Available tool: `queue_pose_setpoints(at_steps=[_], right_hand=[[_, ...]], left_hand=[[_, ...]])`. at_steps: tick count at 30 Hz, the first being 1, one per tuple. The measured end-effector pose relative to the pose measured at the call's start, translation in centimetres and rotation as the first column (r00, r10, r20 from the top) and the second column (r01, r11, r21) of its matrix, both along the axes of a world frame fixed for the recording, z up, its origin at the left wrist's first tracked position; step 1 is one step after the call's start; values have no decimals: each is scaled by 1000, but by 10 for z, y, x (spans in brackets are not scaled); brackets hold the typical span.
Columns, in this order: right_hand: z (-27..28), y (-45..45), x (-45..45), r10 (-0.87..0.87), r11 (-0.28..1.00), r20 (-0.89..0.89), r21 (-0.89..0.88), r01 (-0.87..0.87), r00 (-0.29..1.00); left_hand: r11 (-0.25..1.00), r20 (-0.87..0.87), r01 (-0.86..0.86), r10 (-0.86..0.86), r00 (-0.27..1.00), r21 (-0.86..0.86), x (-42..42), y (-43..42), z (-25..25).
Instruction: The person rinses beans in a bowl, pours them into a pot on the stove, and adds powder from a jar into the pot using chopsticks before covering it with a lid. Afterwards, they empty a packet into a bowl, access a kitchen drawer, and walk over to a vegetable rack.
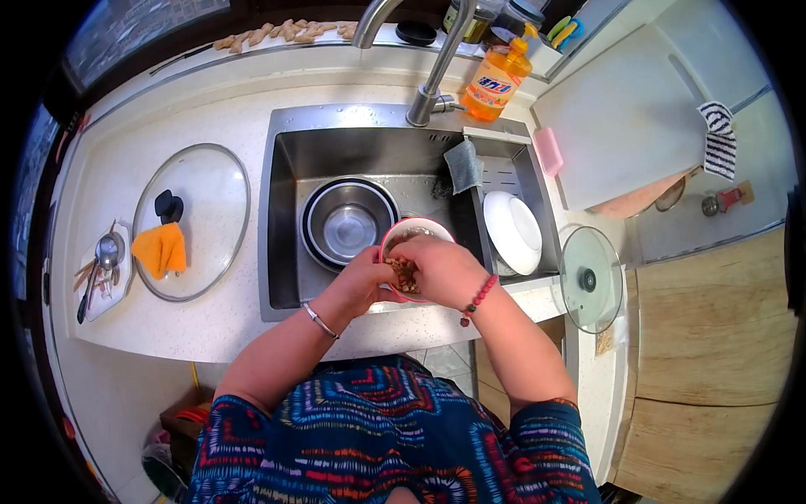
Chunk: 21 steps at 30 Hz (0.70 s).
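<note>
Bowl and hands over the sink. We held the bowl [420, 222], white with a red rim, above the near part of the sink [281, 218]. Our left hand [361, 281] was clamped on its left, near side; our right hand [443, 267] reached in from the right, its fingers bent inside beside brown bits [406, 275]. The hands were close together at the bowl; whether the right fingers pinched any bits, we could not tell. Left in the sink, we saw a steel pot [346, 222] nested in a darker-rimmed one; at right, a white dish [513, 233] leaned in a side basket [544, 206], with a grey cloth [463, 166] over its left edge. The tap [432, 67] stood at the far edge, left of the orange bottle [494, 86]. Left on the desk [201, 113] lay a large glass lid [210, 206], with an orange cloth [159, 250] on it.
</note>
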State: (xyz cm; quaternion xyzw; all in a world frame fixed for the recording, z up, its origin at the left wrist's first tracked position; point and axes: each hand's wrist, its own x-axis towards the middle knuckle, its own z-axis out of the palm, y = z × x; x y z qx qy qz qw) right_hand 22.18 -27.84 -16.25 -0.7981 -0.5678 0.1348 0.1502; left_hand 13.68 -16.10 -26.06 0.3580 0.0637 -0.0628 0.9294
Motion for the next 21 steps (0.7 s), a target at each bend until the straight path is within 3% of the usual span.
queue_pose_setpoints(at_steps=[2,4,6,8,9,14,17,21], right_hand=[[13,-3,1,-3,998,50,58,0,999],[23,-5,9,-120,984,-70,123,128,990],[18,-11,21,-121,965,-52,227,130,991],[20,-14,26,-318,869,-355,262,421,879],[22,-16,28,-346,844,-452,233,483,823],[22,-15,19,-256,882,-491,234,410,833],[24,-13,21,-263,829,-703,186,528,661],[10,-16,27,-186,840,-741,222,496,646]], left_hand=[[999,0,-48,48,999,-24,-1,-1,7],[994,-4,-98,98,995,-49,-1,-2,11],[989,-15,-133,132,991,-63,0,-1,13],[990,-17,-132,132,991,-56,-1,1,15],[990,-18,-132,132,991,-49,0,2,15],[990,-31,-135,133,991,-48,3,2,13],[990,-32,-130,129,991,-55,5,1,12],[992,-13,-115,115,993,-46,6,2,9]])
